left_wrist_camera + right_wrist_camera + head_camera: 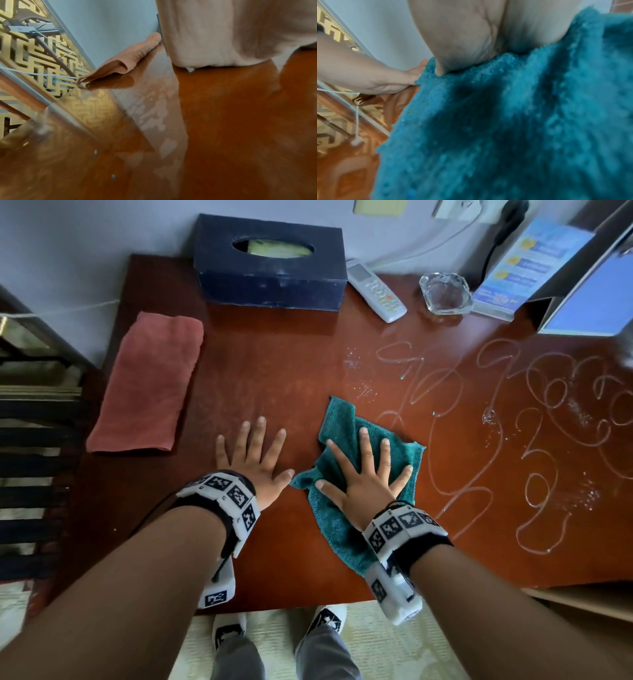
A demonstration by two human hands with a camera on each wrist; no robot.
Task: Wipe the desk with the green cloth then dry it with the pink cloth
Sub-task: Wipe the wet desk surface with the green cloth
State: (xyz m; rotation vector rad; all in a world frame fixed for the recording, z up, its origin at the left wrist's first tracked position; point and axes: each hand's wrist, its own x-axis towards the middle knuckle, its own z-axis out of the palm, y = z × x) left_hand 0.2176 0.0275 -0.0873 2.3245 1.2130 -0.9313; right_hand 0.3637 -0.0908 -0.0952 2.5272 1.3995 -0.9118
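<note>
The green cloth point(337, 440) lies crumpled on the reddish-brown desk point(274, 364) near its front middle. My right hand point(366, 470) presses flat on it with fingers spread. My left hand point(253, 453) rests flat on the bare wood just left of the cloth, its thumb close to the cloth's corner. The pink cloth point(147, 385) lies folded at the desk's left side, apart from both hands. The right wrist view is filled by the green cloth point(505, 128) under my palm point(462, 33). The left wrist view shows the pink cloth point(123, 63) beyond my palm point(231, 33).
Looping wet streaks point(534, 419) cover the desk's right half. At the back stand a dark blue tissue box point(270, 265), a white remote point(375, 289), a glass ashtray point(445, 291), a leaflet stand point(527, 265) and a blue panel point(596, 299). My feet point(277, 628) show below the front edge.
</note>
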